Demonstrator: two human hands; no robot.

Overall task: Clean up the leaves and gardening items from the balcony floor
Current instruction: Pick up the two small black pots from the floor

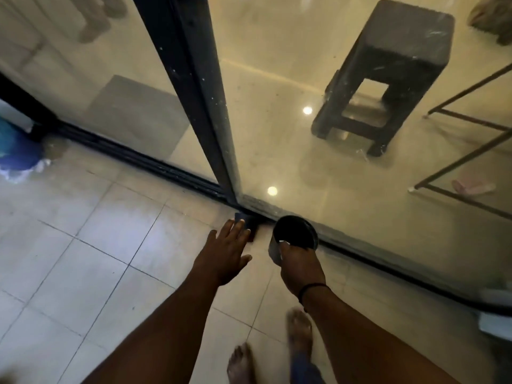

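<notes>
Black pot (295,235) gripped in right hand (300,266); left hand (227,252) spread, reaching for dark item (248,221) by door track (155,164). Nearby tiles look leaf-free.

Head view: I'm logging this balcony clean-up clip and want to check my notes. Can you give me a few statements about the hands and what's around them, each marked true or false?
1. The right hand grips a dark round pot by its rim. True.
2. The left hand is curled round a broom handle. False: its fingers are straight, reaching toward a small dark object by the door track; whether they touch it is unclear.
3. A dark stool stands beyond the glass door. True.
4. The person wears shoes. False: the feet are bare.
5. The pot stands on the stool. False: it is held above the tiled floor.
</notes>
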